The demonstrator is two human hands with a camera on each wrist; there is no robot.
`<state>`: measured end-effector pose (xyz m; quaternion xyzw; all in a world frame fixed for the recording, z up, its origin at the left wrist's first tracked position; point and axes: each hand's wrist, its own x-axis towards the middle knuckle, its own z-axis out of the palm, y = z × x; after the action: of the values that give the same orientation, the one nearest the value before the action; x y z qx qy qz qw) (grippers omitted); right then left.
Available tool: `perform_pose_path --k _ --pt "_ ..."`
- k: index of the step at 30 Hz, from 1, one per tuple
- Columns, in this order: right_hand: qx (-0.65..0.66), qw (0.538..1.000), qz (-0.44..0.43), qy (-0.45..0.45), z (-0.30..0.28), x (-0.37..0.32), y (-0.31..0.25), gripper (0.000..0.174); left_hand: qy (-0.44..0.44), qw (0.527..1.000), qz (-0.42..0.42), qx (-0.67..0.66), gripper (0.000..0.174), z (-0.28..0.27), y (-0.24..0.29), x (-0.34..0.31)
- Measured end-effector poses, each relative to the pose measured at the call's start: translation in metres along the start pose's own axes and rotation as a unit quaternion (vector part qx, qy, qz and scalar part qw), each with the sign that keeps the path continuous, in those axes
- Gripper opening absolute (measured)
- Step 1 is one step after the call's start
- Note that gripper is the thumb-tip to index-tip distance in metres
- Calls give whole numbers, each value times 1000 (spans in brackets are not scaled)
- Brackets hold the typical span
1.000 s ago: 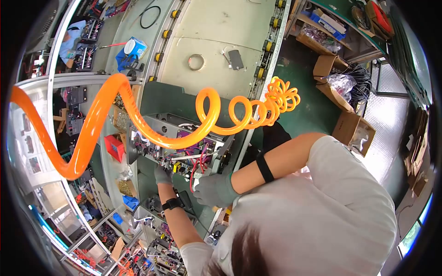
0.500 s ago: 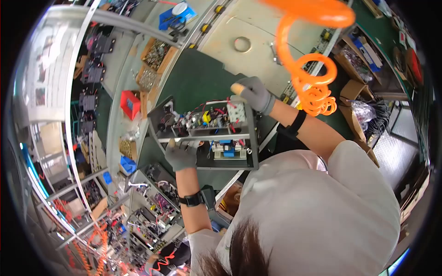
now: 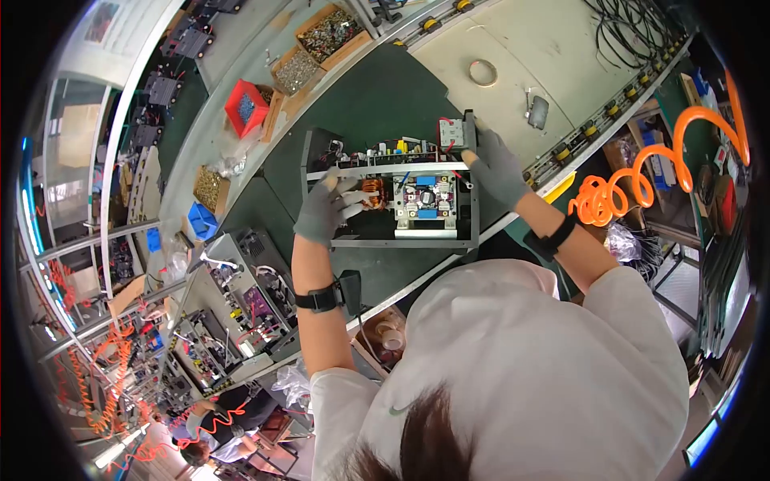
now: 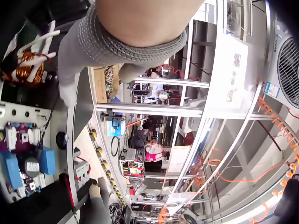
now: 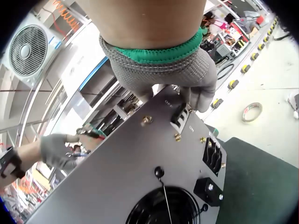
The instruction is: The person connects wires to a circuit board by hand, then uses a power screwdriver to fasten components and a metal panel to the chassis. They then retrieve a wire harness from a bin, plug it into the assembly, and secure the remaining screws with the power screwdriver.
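Observation:
An open metal machine chassis point(image 3: 401, 242) lies on the dark green work surface, with circuit boards, blue parts and a copper-wound coil point(image 3: 374, 193) inside. My left hand point(image 3: 319, 215), in a grey glove, grips the dividing rail point(image 3: 393, 169) at its left part, fingers beside the coil. At the right end, my gloved right hand point(image 3: 499, 170) holds the end panel point(image 5: 140, 163) by its upper edge, next to the breaker point(image 3: 451, 133). In the right wrist view that panel shows ON/OFF lettering, a socket point(image 5: 213, 156) and a round fan opening point(image 5: 163, 207). The left wrist view shows the blue parts point(image 4: 46, 161) up close.
Behind lie a tape roll point(image 3: 483, 73) and a small grey part point(image 3: 536, 110) on the pale conveyor surface. Boxes of screws point(image 3: 329, 36) and a red bin point(image 3: 245, 109) stand at the far left. Another open chassis point(image 3: 249, 297) is at the left; an orange coiled hose point(image 3: 642, 176) hangs right.
The chassis has turned round and now lies level across the view. My right hand has gone from its near side to the right end panel; my left hand has moved onto the rail.

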<state>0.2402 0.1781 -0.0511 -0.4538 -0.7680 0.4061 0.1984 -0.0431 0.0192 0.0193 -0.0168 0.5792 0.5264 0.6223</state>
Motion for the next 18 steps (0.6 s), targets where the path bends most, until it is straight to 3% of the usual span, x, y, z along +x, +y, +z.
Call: perform_pose_path --k 1,3,4,5,6,7,9,12,13,17,18 --pt "-4 1000 -5 -8 1 -12 -4 64 82 987 97 99 48 -6 0 -11" --pt "-78 989 82 -95 4 -35 -13 78 235 900 252 266 53 -33 -15 -23" --pt "-82 989 78 -100 6 -44 -18 78 239 901 251 260 53 -48 -28 -24" --pt "-84 986 82 -118 8 -52 -23 82 345 813 226 412 56 -62 -41 -25" --pt "-86 983 86 -136 10 -58 -26 87 436 690 189 546 59 -75 -53 -22" --pt "-112 981 79 -138 13 -61 -29 87 439 693 185 541 59 -86 -69 -16" --pt "-124 983 70 -119 24 -64 -21 85 339 825 158 424 66 -96 -97 -5" --pt "-158 982 60 -86 31 -64 -20 81 385 801 189 419 69 -66 -98 -10" --pt "-180 980 54 -72 32 -62 -21 80 371 819 184 398 69 -66 -98 -10" --pt "-187 968 117 -121 24 -55 -28 82 362 819 123 429 73 -47 -87 -25" --pt "-164 972 121 -121 21 -55 -32 83 448 665 172 572 67 -38 -91 -25"
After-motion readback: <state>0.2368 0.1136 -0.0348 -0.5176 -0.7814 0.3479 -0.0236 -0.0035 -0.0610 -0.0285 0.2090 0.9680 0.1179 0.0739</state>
